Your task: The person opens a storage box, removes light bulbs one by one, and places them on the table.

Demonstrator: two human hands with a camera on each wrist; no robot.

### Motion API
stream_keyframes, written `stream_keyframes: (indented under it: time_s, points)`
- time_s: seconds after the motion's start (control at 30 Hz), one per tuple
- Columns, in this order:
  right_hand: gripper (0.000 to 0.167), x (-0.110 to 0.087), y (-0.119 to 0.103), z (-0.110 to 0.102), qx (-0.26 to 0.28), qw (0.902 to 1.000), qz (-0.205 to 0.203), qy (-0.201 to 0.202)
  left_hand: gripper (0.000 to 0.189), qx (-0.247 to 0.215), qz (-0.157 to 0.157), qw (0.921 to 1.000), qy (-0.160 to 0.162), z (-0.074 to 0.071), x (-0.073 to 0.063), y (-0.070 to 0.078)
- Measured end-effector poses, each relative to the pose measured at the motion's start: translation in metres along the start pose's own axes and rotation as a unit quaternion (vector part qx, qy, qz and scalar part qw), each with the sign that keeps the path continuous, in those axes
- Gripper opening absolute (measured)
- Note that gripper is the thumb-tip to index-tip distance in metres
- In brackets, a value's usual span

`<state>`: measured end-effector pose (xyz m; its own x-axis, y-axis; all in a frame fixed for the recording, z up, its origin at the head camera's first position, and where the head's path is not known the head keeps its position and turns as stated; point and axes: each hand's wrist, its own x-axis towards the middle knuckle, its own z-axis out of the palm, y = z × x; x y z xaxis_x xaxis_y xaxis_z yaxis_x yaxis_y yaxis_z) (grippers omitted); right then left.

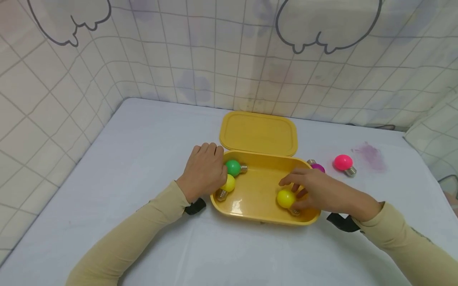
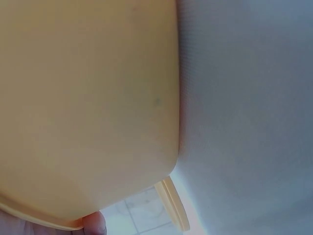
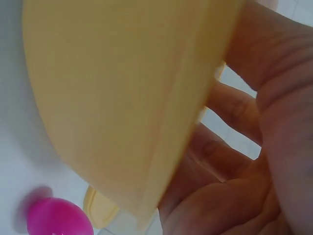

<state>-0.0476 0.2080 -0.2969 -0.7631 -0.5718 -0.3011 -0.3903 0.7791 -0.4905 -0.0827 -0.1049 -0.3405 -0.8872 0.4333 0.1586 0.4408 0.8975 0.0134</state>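
Note:
My left hand (image 1: 206,171) grips the left end of a yellow plastic box (image 1: 262,159), and a fingertip (image 2: 95,223) shows at its rim in the left wrist view. Inside, beside that hand, lie a green light bulb (image 1: 233,168) and a yellow one (image 1: 228,183). My right hand (image 1: 316,190) reaches over the right rim, its fingers loosely spread around a second yellow bulb (image 1: 286,198) low in the box. That bulb's metal base points toward the near right corner. In the right wrist view, the box wall (image 3: 112,98) hides the fingertips.
Behind the box, the yellow lid (image 1: 258,133) lies flat on the white-covered table (image 1: 161,131). A purple bulb (image 1: 318,168) lies just outside the right end, partly hidden by my right hand. Farther right is a pink bulb (image 1: 343,163). A grid-patterned cloth (image 1: 200,59) hangs at the back.

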Motion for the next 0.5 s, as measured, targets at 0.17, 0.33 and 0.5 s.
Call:
stream_keyframes:
  time_s: [0.17, 0.33, 0.5]
  points:
    - [0.049, -0.0001, -0.0004, 0.0039, -0.006, 1.0, -0.001, -0.006, 0.021, -0.004, -0.002, 1.0, -0.001, 0.0, -0.0005, 0.0002]
    - [0.048, -0.0005, -0.0017, 0.0072, -0.008, 0.9999, -0.003, -0.008, 0.02, -0.008, -0.004, 1.0, -0.001, 0.0005, -0.001, 0.0]
    - [0.047, 0.0002, -0.0035, 0.0095, 0.0, 0.9999, -0.007, -0.011, 0.021, -0.005, -0.001, 1.0, 0.003, 0.0009, -0.0004, -0.0001]
